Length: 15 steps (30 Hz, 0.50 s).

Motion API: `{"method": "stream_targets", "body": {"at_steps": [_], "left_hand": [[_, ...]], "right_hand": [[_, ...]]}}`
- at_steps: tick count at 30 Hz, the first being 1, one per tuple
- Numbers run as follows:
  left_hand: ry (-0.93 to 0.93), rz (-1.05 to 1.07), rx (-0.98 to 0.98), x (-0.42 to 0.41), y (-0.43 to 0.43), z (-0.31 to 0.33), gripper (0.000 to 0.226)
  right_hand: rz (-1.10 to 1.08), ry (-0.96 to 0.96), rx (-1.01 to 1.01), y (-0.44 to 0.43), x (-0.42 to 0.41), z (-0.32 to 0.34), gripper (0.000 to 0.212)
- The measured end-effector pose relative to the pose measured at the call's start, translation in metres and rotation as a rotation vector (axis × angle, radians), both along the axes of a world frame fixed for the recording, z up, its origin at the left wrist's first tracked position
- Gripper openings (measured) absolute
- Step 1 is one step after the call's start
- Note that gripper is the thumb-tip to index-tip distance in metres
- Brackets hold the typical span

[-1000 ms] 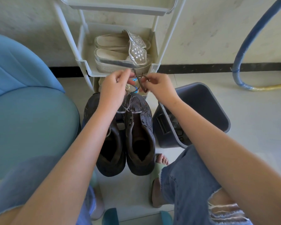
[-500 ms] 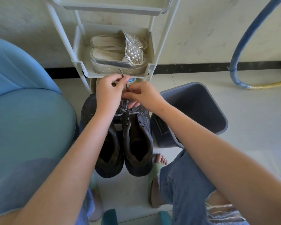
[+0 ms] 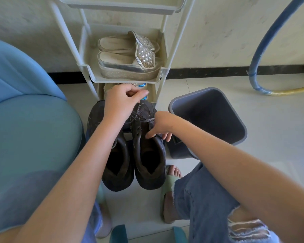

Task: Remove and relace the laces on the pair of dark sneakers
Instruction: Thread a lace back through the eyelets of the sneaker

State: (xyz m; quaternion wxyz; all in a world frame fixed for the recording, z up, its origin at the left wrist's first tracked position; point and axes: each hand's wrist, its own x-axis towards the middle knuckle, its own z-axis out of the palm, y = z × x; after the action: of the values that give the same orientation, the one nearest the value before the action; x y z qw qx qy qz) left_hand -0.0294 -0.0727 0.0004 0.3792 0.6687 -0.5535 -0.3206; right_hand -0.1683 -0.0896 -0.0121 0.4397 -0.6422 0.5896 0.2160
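As the hands have parted, change: 0.5 s ago both met over the toes, now the right hand (image 3: 162, 127) is down at mid-shoe, while the left hand (image 3: 121, 104) stays up by the toes.
Sneakers (image 3: 130, 155): dark pair on the floor (image 3: 253, 146), side by side and touching, toes toward the rack (image 3: 88, 67), heels toward the person.
Lace (image 3: 140, 118): grey, threaded only through the front eyelets of the right sneaker (image 3: 149, 160); one strand runs up from there to the left hand.
Left grip: thumb and forefinger pinched together on the lace strand, held above the toes, just in front of the rack's bottom shelf.
Right grip: clamped on the right sneaker's outer eyelet flap, thumb on the tongue side, fingers on the outside.
Lace change: 0.5 s ago an end stuck up above the left hand; now no end shows above it.
Left sneaker (image 3: 116, 160): front part hidden under the left forearm, so I cannot tell its lacing.
Rack shelf: pair of silver sandals (image 3: 128, 55) lying on it.
Bin (image 3: 235, 118): grey, tipped over toward the sneakers, mouth facing up at the camera, just right of the right sneaker.
Seat (image 3: 24, 120): blue, left of the sneakers.
Hose (image 3: 263, 50): blue, curving down the wall at far right.
Person: ripped jeans (image 3: 200, 199), foot in a green slipper (image 3: 168, 181) beside the right sneaker's heel.
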Motion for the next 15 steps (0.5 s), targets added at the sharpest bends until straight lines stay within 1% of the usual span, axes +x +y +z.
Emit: {"method": "stream_targets", "body": {"at_steps": [1, 2, 4, 5, 7, 10, 13, 15], "left_hand": [[-0.018, -0.022, 0.027, 0.001, 0.000, -0.002, 0.013], [-0.023, -0.050, 0.066, 0.002, 0.000, -0.005, 0.012], [-0.026, -0.111, 0.159, 0.004, 0.001, -0.011, 0.011], [-0.030, -0.140, 0.200, 0.003, 0.002, -0.015, 0.010], [-0.066, -0.204, 0.268, -0.001, 0.005, -0.026, 0.012], [-0.147, -0.239, 0.356, -0.010, 0.012, -0.044, 0.011], [-0.182, -0.153, 0.350, -0.020, 0.020, -0.056, 0.012], [-0.206, -0.058, 0.322, -0.026, 0.024, -0.060, 0.012]], "right_hand": [[0.031, 0.019, -0.061, 0.002, 0.002, -0.002, 0.028], [0.046, 0.029, -0.108, 0.002, 0.004, -0.003, 0.019], [-0.010, -0.012, -0.131, -0.001, 0.001, -0.006, 0.011], [-0.061, -0.049, -0.121, -0.004, -0.002, -0.007, 0.010], [-0.157, -0.116, -0.099, -0.009, -0.012, -0.008, 0.024], [-0.251, -0.217, -0.061, -0.009, -0.023, -0.005, 0.028], [-0.249, -0.268, -0.021, -0.012, -0.029, -0.006, 0.026], [-0.336, -0.304, 0.013, -0.014, -0.031, -0.008, 0.025]]}}
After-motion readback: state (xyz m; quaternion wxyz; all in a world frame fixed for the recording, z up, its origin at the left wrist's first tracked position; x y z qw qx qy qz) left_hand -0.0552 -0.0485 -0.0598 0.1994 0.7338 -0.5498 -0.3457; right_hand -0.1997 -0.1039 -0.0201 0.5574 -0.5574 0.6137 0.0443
